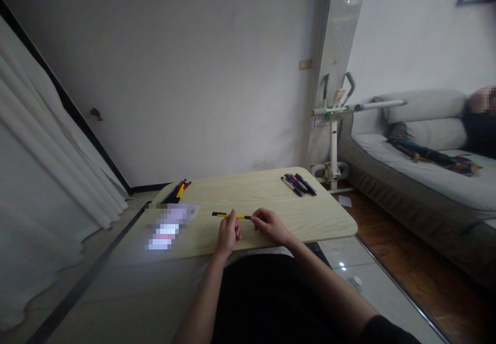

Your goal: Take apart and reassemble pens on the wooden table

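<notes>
A yellow pen with black ends lies level between my two hands, just above the near part of the light wooden table. My left hand is closed around its yellow middle, thumb on top. At the pen's black right end, the fingertips of my right hand pinch it. A group of dark pens lies at the table's far right. Several markers or pens, some yellow, red and purple, lie together at the far left.
A blurred-out bright object lies on the table's left side. Beyond the table stands a plain wall. To the right are a white exercise machine and a grey sofa with a person partly seen. White curtains hang at left.
</notes>
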The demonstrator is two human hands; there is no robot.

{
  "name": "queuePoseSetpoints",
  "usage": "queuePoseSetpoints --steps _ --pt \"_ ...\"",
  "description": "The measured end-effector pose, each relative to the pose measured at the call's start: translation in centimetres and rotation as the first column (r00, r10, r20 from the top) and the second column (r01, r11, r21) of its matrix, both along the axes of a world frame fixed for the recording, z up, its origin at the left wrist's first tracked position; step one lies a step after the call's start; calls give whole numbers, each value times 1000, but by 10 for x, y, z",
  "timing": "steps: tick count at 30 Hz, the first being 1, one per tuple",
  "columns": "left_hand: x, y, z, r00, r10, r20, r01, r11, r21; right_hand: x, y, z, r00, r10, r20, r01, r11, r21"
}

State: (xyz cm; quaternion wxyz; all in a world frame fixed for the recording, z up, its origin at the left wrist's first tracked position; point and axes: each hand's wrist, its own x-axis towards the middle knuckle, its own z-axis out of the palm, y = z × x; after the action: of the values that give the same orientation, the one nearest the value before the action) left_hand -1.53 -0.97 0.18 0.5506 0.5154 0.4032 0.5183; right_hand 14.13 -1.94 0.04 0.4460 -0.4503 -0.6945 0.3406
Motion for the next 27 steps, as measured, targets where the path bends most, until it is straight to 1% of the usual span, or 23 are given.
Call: queuePoseSetpoints --steps 6,12,15,18,24,27 --pt "0 1 -1 1000 -15 15 15 1000 2 1 2 -4 999 7 -41 -6 1000 15" --pt "0 1 -1 1000 -8 -29 8 1000 10 -1 3 -7 993 28 -118 -30 1000 -11" --pt "0 1 -1 999 -4 -46 5 1000 21 -1 3 -7 992 23 -125 -25 1000 -13" --pt "0 1 -1 999 -1 -39 2 1000 21 -2 2 -5 994 16 -109 -17 1000 -8" --pt "0 0 0 1000 -21 12 21 1000 5 -1 1 0 1000 -2 2 2 1000 -2" --pt "0 0 0 1000 -16 12 16 1000 1 -1 1 0 1000 -2 19 2 1000 4"
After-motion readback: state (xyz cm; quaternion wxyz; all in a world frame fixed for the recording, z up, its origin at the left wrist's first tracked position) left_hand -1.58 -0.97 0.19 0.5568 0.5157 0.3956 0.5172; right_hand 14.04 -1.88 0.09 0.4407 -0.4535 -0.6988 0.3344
